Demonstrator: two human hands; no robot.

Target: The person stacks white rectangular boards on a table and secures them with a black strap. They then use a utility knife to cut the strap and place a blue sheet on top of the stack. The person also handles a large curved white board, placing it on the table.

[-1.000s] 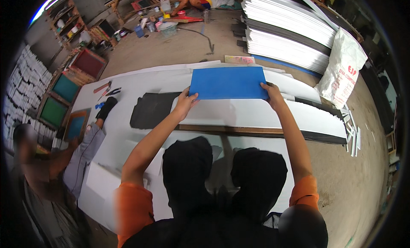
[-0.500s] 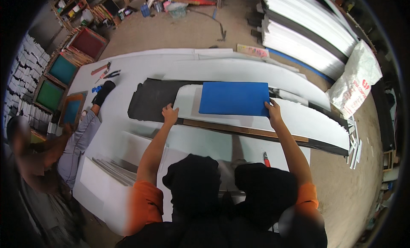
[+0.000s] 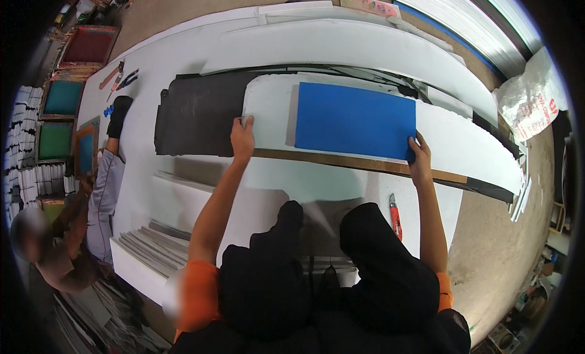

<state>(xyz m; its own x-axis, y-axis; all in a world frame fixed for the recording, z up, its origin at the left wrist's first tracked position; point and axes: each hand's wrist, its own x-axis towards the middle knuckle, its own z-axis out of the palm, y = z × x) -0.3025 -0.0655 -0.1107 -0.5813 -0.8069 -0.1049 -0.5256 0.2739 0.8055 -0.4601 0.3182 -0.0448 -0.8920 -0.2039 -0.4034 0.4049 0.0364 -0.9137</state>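
Note:
A blue rectangular sheet (image 3: 355, 121) lies over a long white sheet (image 3: 271, 113) with a ragged, curved outline. My right hand (image 3: 419, 156) grips the blue sheet at its lower right corner, thumb on top. At the white sheet's lower left edge, my left hand (image 3: 242, 139) is closed on that edge. Under the white sheet, a dark grey sheet (image 3: 198, 116) sticks out to the left. A brown strip (image 3: 365, 164) runs along the near side of the stack. Nearer to me lies a red-handled cutter knife (image 3: 395, 217).
Another large white sheet (image 3: 341, 43) lies beyond the stack. Pliers (image 3: 127, 78) and a hammer (image 3: 112, 75) rest at far left. A person (image 3: 67, 244) sits at the left beside framed screens (image 3: 63, 98). Stacked sheets (image 3: 152, 250) lie near my left arm; a white sack (image 3: 530, 101) stands right.
The view has shifted downward and closer. The blue sheet has turned slightly clockwise, with my right hand still on its corner. My left hand stays at the white sheet's edge.

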